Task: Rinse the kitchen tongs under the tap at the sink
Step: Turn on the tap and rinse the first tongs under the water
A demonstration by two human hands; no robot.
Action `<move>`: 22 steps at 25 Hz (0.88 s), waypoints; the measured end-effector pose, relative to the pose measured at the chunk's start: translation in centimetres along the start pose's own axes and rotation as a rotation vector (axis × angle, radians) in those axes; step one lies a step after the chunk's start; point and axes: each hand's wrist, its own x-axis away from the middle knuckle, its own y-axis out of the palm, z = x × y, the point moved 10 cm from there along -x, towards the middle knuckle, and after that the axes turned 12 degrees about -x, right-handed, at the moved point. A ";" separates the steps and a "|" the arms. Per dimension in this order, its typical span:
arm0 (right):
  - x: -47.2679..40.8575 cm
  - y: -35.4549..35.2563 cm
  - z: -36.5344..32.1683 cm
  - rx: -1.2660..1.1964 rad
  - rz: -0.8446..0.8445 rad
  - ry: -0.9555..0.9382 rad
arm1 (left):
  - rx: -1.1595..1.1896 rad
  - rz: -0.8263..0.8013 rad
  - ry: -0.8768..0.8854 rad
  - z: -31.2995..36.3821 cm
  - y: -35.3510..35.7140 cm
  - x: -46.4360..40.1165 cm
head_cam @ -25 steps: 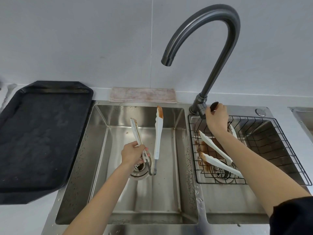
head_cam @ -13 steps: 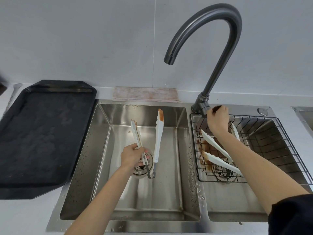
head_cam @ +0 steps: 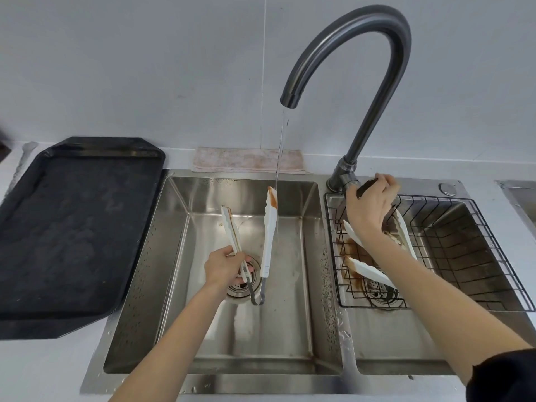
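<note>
My left hand [head_cam: 222, 266] grips one arm of white kitchen tongs [head_cam: 269, 236] over the left sink basin [head_cam: 179, 285]. Their tips point away from me, spread apart and smeared with brown sauce. A thin stream of water [head_cam: 280, 146] falls from the dark curved tap [head_cam: 374, 91] onto the right tong tip. My right hand [head_cam: 369, 208] is closed on the dark tap handle [head_cam: 366, 186] at the tap's base.
A black wire basket [head_cam: 464, 256] sits in the right basin with more dirty white tongs [head_cam: 368, 272] inside. A large black tray [head_cam: 72, 227] lies on the counter to the left. A stained cloth [head_cam: 246, 162] lies behind the sink.
Water now runs from the tap, where none flowed before. My right hand has shifted on the tap handle. The tongs stay in about the same place.
</note>
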 end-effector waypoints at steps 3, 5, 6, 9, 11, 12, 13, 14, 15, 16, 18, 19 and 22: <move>3.1 1.1 -3.0 -0.056 0.027 -0.174 | -0.025 0.008 0.005 0.0 -0.4 0.1; 5.0 4.6 -4.0 -0.145 -0.176 -0.159 | -0.008 0.000 0.010 0.1 -0.5 0.3; 5.9 7.0 -3.6 -0.236 -0.306 -0.035 | 0.001 -0.002 0.012 0.3 -0.6 0.4; 9.2 12.9 -1.6 -0.628 -0.536 0.523 | -0.004 0.003 0.020 0.9 -1.1 0.3; 10.2 14.9 -1.7 -0.795 -0.587 0.708 | -0.008 0.001 0.034 1.4 -1.5 0.1; 10.4 15.4 -1.9 -0.851 -0.608 0.758 | -0.006 -0.004 0.045 1.8 -1.6 -0.1; 10.4 15.7 -2.1 -0.905 -0.625 0.797 | -0.006 -0.008 0.058 2.1 -1.7 -0.2; 10.5 15.9 -2.4 -0.952 -0.641 0.822 | -0.009 -0.012 0.069 2.4 -1.7 -0.3; 10.4 16.1 -2.6 -0.987 -0.663 0.835 | -0.011 -0.014 0.076 2.6 -1.8 -0.4; 10.4 16.3 -2.8 -1.011 -0.684 0.845 | -0.011 -0.016 0.078 2.7 -1.8 -0.5; 10.4 16.7 -2.8 -1.037 -0.706 0.878 | -0.016 -0.020 0.073 2.8 -1.7 -0.7; 10.4 16.9 -2.7 -1.043 -0.701 0.901 | -0.022 -0.025 0.069 2.7 -1.6 -0.7; 10.0 17.3 -1.5 -0.961 -0.624 0.976 | -0.034 -0.056 0.066 2.5 -1.0 -0.7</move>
